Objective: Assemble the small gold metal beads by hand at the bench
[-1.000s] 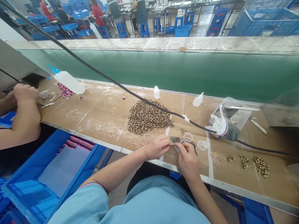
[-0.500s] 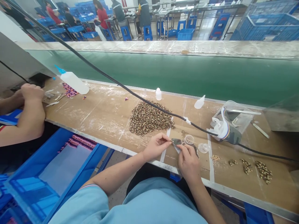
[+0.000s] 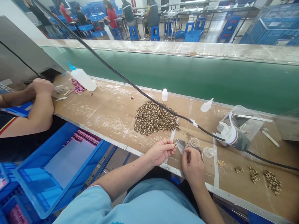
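My left hand pinches a small brown-and-gold piece between thumb and fingertips, just below the large heap of similar pieces. My right hand is closed round a pointed metal blade, whose tip points up and left near the small piece. The handle is hidden in the fingers. Behind the right hand lie a dark patch on the cardboard, a clear round cup and another clear cup.
Small piles of pieces lie at right. A black cable crosses above the table. White bottles stand behind the heap. At left are a person's hands and a blue crate.
The view has shifted, so the scene sits further right. The blade and the small piece have come apart slightly, and my right fingers are more curled.
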Available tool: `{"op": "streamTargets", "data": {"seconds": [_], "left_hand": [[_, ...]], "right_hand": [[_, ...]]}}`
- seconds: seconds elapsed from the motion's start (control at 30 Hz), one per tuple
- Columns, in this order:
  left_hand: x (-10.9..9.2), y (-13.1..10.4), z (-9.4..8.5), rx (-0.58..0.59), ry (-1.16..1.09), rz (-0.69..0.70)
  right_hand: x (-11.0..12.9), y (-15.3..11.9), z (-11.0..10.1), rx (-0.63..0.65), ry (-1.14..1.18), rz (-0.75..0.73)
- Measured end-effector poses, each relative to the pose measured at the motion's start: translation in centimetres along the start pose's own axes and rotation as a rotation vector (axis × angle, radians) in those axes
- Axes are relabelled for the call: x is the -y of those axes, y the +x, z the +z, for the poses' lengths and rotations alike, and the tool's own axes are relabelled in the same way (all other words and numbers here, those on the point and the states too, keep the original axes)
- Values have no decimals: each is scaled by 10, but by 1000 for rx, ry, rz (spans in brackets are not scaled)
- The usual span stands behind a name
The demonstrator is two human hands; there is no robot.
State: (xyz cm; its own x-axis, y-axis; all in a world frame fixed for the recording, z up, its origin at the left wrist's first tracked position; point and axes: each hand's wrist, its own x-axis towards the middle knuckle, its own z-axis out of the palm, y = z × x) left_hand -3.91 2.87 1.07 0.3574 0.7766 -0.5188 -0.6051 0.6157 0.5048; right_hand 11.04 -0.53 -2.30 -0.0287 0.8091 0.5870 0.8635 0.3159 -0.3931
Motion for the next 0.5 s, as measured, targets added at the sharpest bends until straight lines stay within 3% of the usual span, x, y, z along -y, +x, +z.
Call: {"op": "streamTargets", "data": {"seconds": [0.27, 0.5], "left_hand": [[3, 1, 1, -29, 8, 16], [5, -2, 4, -6, 3, 11]], "right_hand": [[2, 1, -1, 19, 29, 60], [1, 1, -8, 5, 138, 3]]}}
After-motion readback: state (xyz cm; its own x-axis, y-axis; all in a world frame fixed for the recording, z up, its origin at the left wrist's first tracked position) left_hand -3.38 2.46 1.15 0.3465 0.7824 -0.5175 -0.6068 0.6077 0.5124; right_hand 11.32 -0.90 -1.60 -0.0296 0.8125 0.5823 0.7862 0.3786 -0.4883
